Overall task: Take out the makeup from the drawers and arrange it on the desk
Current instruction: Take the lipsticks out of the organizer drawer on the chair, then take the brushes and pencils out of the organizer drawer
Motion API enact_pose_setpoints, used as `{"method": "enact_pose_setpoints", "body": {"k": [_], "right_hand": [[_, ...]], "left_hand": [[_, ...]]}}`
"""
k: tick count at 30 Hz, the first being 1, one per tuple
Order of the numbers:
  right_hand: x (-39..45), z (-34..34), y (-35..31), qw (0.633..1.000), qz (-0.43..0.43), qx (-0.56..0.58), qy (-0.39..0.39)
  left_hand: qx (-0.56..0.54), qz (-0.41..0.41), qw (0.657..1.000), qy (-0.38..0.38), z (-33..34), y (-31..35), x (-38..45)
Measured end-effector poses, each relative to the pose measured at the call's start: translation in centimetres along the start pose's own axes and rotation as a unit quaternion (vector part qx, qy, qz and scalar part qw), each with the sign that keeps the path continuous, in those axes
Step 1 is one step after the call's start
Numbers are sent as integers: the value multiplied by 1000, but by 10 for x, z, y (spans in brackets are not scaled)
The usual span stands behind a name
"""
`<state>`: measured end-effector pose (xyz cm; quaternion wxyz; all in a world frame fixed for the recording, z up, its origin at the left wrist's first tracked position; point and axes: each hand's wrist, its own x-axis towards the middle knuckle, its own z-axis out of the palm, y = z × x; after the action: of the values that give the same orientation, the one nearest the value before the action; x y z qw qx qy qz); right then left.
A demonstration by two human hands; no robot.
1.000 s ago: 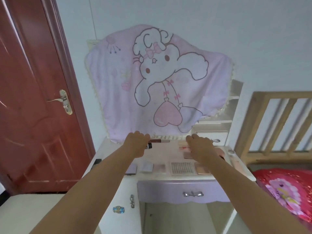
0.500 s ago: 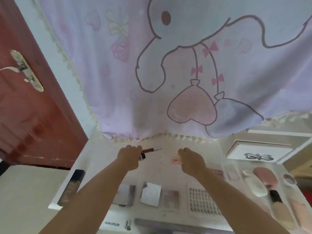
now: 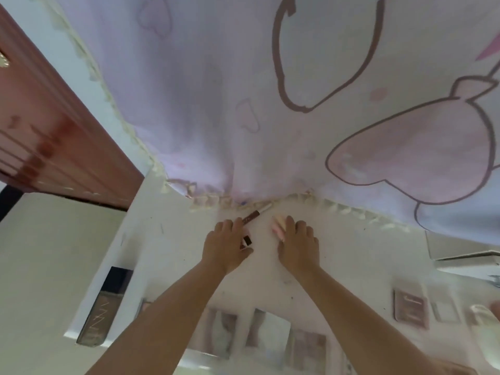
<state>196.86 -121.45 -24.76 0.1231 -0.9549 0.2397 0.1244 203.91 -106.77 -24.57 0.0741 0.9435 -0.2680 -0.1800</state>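
Your left hand (image 3: pixel 226 246) sits just left of frame centre, fingers curled around a slim lip-gloss tube (image 3: pixel 254 214). The tube runs from your fingertips toward the upper right, and its pale far end reaches the fringe of the hanging cloth (image 3: pixel 243 104). A small dark cap-like piece (image 3: pixel 246 240) shows between your thumb and fingers; you cannot tell whether it belongs to the tube.

Your right hand (image 3: pixel 297 246) sits just right of centre, close beside the left. Its fingers are curled over a pink and cream item (image 3: pixel 278 226), which protrudes at the fingertips on the left side. The item appears soft and rounded; its exact type cannot be told.

Both hands rest low on the white surface (image 3: pixel 351 255), near its back edge under the cloth.

The tube is narrow, with a brown-red body and a whitish end section.

Along the lower part of the frame, several flat palettes (image 3: pixel 411 308) lie in a row on the surface, blurred. A tall dark rectangular bottle (image 3: pixel 107 307) lies at the lower left, at the surface's edge. A red-brown door (image 3: pixel 40 117) fills the left edge.
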Motion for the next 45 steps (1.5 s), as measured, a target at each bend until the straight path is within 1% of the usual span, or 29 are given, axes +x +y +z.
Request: {"method": "enact_pose_setpoints", "body": {"k": [2, 6, 10, 13, 15, 18, 20, 22, 23, 25, 27, 30, 33, 35, 38, 40, 43, 45], "right_hand": [[-2, 3, 1, 1000, -2, -15, 6], [-13, 7, 9, 999, -10, -25, -44], [-23, 0, 10, 998, -12, -5, -63], [-28, -12, 8, 997, -40, -36, -63], [-28, -23, 5, 994, -73, -62, -54], [-25, -45, -16, 987, -136, -77, -34], [-26, -60, -43, 974, -208, -90, -8], [-38, -71, -78, 948, -303, -95, 18], [-51, -75, -103, 927, -360, -98, 27], [-80, -82, -146, 892, -440, -100, 35], [-127, -87, -197, 846, -523, -100, 31], [-219, -84, -268, 767, -629, -120, 29], [-331, -69, -319, 690, -712, -127, 24], [-414, -52, -338, 630, -766, -126, 26], [-546, -18, -347, 549, -827, -120, 3], [-636, 10, -341, 500, -858, -114, -20], [-765, 51, -316, 426, -898, -103, -44], [-841, 77, -291, 386, -915, -97, -63]], "left_hand": [[18, 20, 1000, 12, 5, -2, -4], [46, 24, 998, -37, 15, -10, -17], [41, 10, 997, -58, 9, -12, -24], [40, 3, 997, -64, -5, -12, -32], [61, -5, 997, -54, -18, -15, -40], [119, -34, 992, -33, -45, -25, -65], [145, -74, 987, -11, -64, -37, -93], [148, -139, 979, 14, -82, -50, -131], [146, -186, 971, 26, -91, -59, -160], [135, -261, 954, 51, -105, -74, -209], [107, -360, 923, 85, -112, -88, -282], [80, -486, 859, 141, -114, -97, -407], [43, -603, 772, 194, -101, -91, -537], [19, -668, 710, 223, -83, -74, -623], [-7, -745, 620, 246, -41, -36, -746], [-19, -788, 566, 242, -7, -2, -822], [-34, -843, 485, 229, 48, 55, -926], [-51, -876, 427, 220, 86, 96, -982]]}}
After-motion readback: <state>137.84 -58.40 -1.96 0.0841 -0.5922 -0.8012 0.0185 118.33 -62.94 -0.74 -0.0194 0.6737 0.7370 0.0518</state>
